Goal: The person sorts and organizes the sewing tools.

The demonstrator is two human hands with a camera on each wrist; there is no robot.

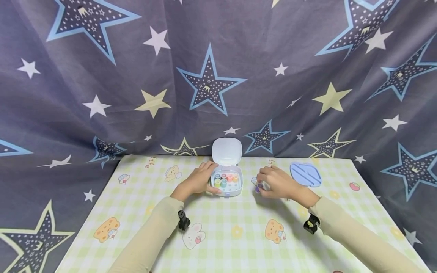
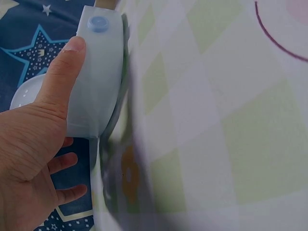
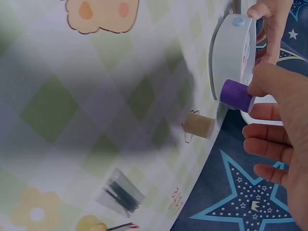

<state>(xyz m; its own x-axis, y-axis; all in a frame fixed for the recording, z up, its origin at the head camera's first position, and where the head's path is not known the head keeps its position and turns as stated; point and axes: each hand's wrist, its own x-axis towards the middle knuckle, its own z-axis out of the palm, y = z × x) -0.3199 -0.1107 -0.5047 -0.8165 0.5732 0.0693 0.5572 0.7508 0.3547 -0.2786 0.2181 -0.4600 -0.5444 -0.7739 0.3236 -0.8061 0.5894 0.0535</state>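
Note:
A small white sewing box (image 1: pixel 226 193) stands at the back of the table, its lid (image 1: pixel 227 151) raised. Several coloured thread spools (image 1: pixel 223 183) stand in it, beside bare pegs at the front right. My left hand (image 1: pixel 199 179) grips the box's left side, the thumb (image 2: pixel 62 72) along the front wall near the blue latch (image 2: pixel 98 24). To the right of the box, my right hand (image 1: pixel 276 182) pinches a purple thread spool (image 3: pixel 237 95) between thumb and fingers. Below that spool in the right wrist view, a tan spool (image 3: pixel 199 125) is on the table.
A light blue divided tray (image 1: pixel 305 174) lies right of my right hand. The right wrist view shows a clear packet of dark thin pieces (image 3: pixel 121 193) and a yellow round-ended item (image 3: pixel 91 223) on the checked tablecloth (image 1: pixel 235 242). A star-patterned curtain (image 1: pixel 205 125) hangs behind the table.

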